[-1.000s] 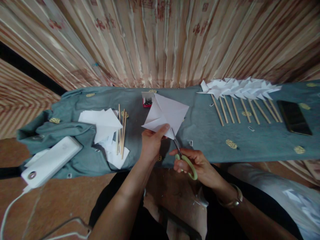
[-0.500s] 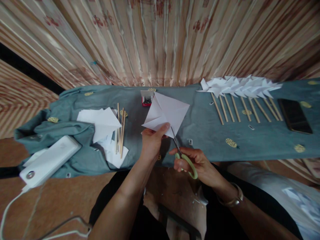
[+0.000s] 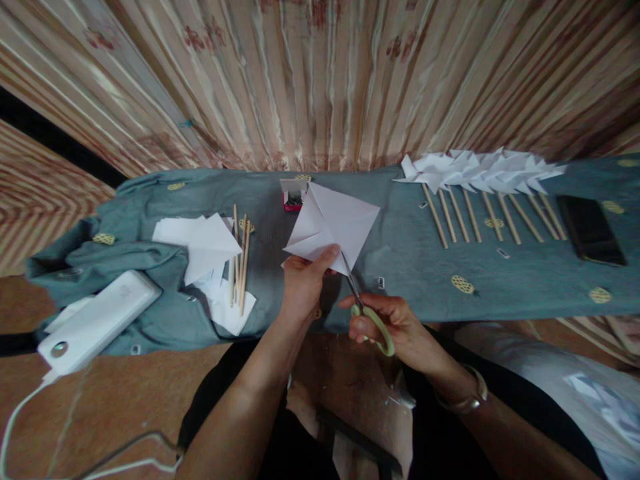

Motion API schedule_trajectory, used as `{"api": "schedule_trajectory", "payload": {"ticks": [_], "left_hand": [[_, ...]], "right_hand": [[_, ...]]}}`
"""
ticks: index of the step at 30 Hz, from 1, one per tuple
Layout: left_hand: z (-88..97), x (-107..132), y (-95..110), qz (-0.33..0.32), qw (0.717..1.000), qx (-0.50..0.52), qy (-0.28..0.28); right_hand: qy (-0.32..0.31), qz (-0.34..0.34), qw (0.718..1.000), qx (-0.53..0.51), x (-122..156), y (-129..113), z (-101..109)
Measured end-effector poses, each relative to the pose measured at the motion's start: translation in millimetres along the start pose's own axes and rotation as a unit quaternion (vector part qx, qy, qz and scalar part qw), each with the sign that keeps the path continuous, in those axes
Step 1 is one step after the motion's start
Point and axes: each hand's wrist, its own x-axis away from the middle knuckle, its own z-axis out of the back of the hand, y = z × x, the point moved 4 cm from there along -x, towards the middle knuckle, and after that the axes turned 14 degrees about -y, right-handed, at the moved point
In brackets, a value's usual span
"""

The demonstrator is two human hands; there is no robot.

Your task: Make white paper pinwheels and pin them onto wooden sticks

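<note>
Many folds of a pale, red-flowered curtain [image 3: 320,87] fill the upper view, and below it a grey-green cloth [image 3: 410,280] printed with yellow pineapples covers the table. At the right of the cloth lies a row of folded white pinwheels [image 3: 485,172] on wooden sticks, overlapping one another. Near the middle is a creased white paper sheet [image 3: 345,217], held over the table's near half; the left hand [image 3: 304,277] pinches its lower edge, thumb on top and fingers beneath. A loose paper stack [image 3: 213,247] lies to the left, partly overlapped by the cloth. Nearer that end is a white power bank [image 3: 97,323] with a cable plugged in; any mark on its top is too faint to read. A dark phone [image 3: 593,230] lies beside the pinwheels. The right hand [image 3: 383,323] grips green-handled scissors [image 3: 381,325], fingers in the loops, blades at the sheet's lower corner near the left thumb; how far apart they stand I cannot tell. Thin loose sticks [image 3: 243,267] rest by the stack, and a small red box [image 3: 293,199] of dark bits stands behind the sheet. Tiny white-framed labels [image 3: 381,283] on the cloth carry lettering too small to read. Compared with a second ago, the table sits slightly higher in view, while both hands keep nearly the same pose.
</note>
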Motion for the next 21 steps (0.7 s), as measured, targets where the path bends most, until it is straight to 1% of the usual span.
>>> {"api": "schedule_trajectory", "payload": {"ticks": [7,16,21], "left_hand": [[-0.7,0.7,1.6,0.003,1.000,-0.001,0.000],[1.5,-0.2,-0.9,0.003,1.000,-0.013,0.001],[1.5,-0.3,-0.8,0.002,1.000,-0.002,0.001]], "right_hand": [[-0.003,-0.009,1.000,-0.012,0.0,1.0,-0.3],[0.012,-0.017,0.999,-0.035,0.4,3.9,0.9],[0.013,-0.017,0.999,-0.045,0.5,3.1,0.6]]}}
